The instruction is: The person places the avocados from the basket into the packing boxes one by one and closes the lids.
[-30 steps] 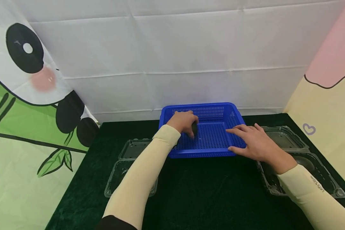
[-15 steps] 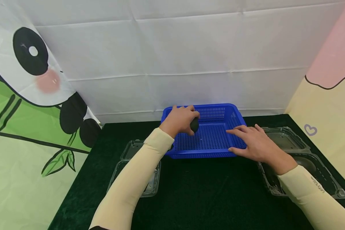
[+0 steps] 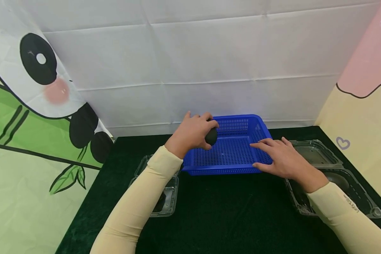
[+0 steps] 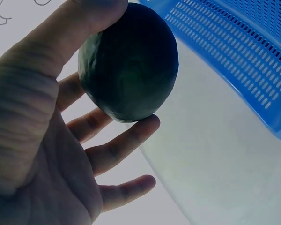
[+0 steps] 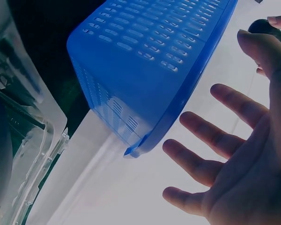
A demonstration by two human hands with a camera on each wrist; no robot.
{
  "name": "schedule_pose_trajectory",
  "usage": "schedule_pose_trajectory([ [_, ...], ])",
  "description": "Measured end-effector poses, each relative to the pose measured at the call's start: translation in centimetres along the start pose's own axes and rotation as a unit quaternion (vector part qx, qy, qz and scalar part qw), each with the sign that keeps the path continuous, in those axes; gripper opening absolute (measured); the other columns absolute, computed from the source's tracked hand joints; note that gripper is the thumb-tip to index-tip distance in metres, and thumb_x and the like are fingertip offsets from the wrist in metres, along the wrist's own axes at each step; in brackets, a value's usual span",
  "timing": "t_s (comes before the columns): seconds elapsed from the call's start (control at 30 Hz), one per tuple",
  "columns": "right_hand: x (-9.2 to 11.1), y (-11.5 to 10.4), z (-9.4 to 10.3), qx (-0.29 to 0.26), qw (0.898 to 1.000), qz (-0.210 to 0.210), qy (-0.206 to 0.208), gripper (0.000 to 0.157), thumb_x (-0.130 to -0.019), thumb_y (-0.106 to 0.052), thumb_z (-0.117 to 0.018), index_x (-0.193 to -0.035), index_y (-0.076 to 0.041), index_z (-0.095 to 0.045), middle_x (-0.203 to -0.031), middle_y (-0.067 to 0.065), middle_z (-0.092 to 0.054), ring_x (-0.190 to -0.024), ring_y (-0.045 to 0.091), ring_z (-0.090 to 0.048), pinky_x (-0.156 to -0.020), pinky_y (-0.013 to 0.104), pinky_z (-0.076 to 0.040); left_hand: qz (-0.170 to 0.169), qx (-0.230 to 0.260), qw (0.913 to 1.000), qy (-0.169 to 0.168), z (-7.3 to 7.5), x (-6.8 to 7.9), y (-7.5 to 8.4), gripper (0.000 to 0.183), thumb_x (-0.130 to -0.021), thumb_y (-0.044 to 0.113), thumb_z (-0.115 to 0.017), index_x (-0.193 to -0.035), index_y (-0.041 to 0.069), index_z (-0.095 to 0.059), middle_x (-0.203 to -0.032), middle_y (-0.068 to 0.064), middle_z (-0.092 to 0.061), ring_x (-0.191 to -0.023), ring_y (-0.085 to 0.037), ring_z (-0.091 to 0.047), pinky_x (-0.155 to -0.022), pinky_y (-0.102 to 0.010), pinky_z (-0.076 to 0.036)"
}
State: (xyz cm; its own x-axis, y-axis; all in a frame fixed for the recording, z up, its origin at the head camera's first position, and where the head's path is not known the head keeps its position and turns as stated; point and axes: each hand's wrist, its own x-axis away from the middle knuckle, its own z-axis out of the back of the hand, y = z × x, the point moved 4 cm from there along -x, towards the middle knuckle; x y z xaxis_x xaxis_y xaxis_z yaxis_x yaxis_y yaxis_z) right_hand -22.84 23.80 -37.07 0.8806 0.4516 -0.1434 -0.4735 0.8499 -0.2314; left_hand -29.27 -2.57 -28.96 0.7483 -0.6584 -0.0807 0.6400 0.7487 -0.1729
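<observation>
My left hand (image 3: 190, 133) holds a dark green, egg-shaped avocado (image 3: 211, 136) above the left end of the blue plastic basket (image 3: 225, 170). Seen from the left wrist, thumb and fingertips pinch the avocado (image 4: 131, 63), while the little finger stands free of it. Over the basket's right end hovers my right hand (image 3: 279, 158), its fingers spread and nothing in its grasp. From the right wrist, the palm and fingers (image 5: 220, 138) are beside the basket's outer wall (image 5: 126, 70). No other thing shows inside the basket; its left corner is hidden behind the left hand.
A hinged clear plastic box (image 3: 169, 206) lies open at left, partly under my left forearm, with a dark piece inside. A larger clear box (image 3: 317, 155) lies open at right beneath my right wrist. Dark green cloth (image 3: 216, 215) covers the table; a white curtain (image 3: 193, 53) hangs behind.
My left hand has lifted the avocado up from inside the basket and shifted left with it. The right hand has stayed in place.
</observation>
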Motion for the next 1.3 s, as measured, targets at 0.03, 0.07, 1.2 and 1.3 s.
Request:
schedule_pose_trajectory([
  [0.03,0.0,0.0,0.0,0.001,1.000,0.001,-0.001,0.067,-0.094,-0.054,-0.070,-0.148,-0.017,-0.057,-0.143,0.020,-0.056,-0.134,0.050,-0.048,-0.110,0.081,-0.014,-0.001,-0.001,1.0000,0.001,0.1,0.1,0.0,0.067,-0.082,0.051,-0.085,-0.140,0.029,-0.062,-0.146,-0.006,-0.052,-0.120,-0.032,-0.059,-0.114,-0.067,-0.030],
  [0.07,0.0,0.0,0.0,0.003,1.000,0.001,-0.001,0.067,-0.094,-0.054,-0.070,-0.148,-0.017,-0.057,-0.143,0.020,-0.056,-0.134,0.050,-0.048,-0.110,0.081,-0.014,-0.003,0.000,1.0000,0.002,0.1,0.1,0.0,0.067,-0.082,0.050,-0.085,-0.140,0.028,-0.062,-0.147,-0.006,-0.052,-0.121,-0.032,-0.059,-0.115,-0.067,-0.030],
  [1.2,0.0,0.3,0.3,0.005,1.000,0.005,0.002,0.066,-0.095,-0.054,-0.070,-0.147,-0.016,-0.057,-0.143,0.021,-0.056,-0.135,0.049,-0.047,-0.109,0.081,-0.015,0.087,0.046,0.9951,0.011,0.5,8.2,-6.7,0.071,-0.078,0.044,-0.090,-0.140,0.022,-0.064,-0.146,-0.011,-0.052,-0.124,-0.040,-0.058,-0.114,-0.071,-0.027],
  [1.3,0.0,0.3,0.3,0.003,1.000,0.005,0.000,0.066,-0.095,-0.055,-0.069,-0.148,-0.017,-0.057,-0.144,0.021,-0.056,-0.135,0.050,-0.047,-0.109,0.081,-0.014,0.099,0.046,0.9940,0.014,0.3,9.3,-7.6,0.073,-0.077,0.043,-0.091,-0.140,0.021,-0.063,-0.146,-0.012,-0.053,-0.122,-0.041,-0.059,-0.113,-0.071,-0.027],
])
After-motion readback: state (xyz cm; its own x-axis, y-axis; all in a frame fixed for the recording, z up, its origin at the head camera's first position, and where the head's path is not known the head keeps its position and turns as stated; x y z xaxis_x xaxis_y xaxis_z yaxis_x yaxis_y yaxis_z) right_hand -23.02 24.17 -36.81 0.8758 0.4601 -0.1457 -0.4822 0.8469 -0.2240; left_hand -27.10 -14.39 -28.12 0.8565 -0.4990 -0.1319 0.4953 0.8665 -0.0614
